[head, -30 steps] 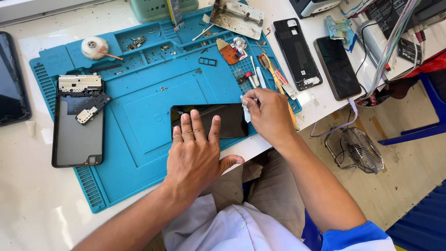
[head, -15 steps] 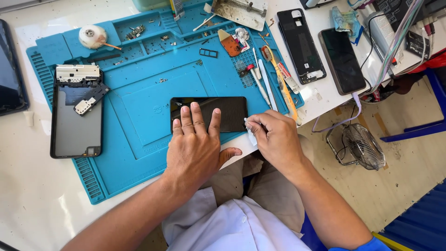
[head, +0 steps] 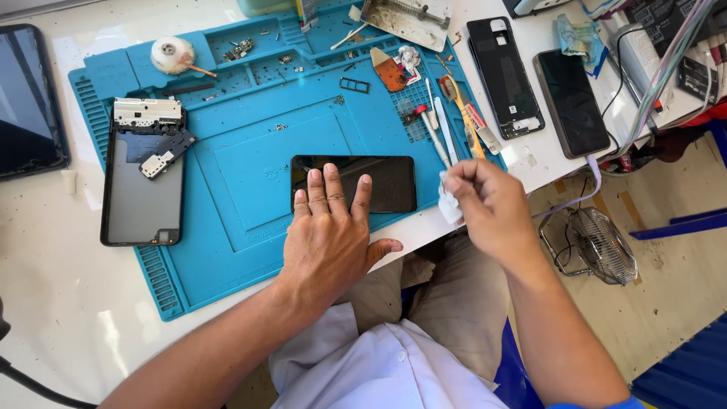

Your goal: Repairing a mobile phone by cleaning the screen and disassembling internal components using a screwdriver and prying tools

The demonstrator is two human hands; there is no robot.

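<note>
A black phone screen (head: 386, 182) lies flat on the blue repair mat (head: 242, 174), near the mat's front edge. My left hand (head: 329, 235) rests flat on the screen's left half with fingers spread, pinning it down. My right hand (head: 488, 204) hovers just off the screen's right end, pinching a small white wad of tissue or cloth (head: 448, 203) between fingers and thumb. The wad hangs beside the mat's front right edge, not touching the screen.
An opened phone body (head: 142, 182) with loose parts lies at the mat's left. Tweezers and tools (head: 447, 125) sit at the mat's right. Two more phones (head: 503, 76) (head: 572, 102) lie on the white table. A dark tablet (head: 26, 98) is far left. A small fan (head: 594, 246) stands on the floor.
My right hand has pulled the white wad off the screen's right end, toward me and to the right. The left hand stays pressed on the screen.
</note>
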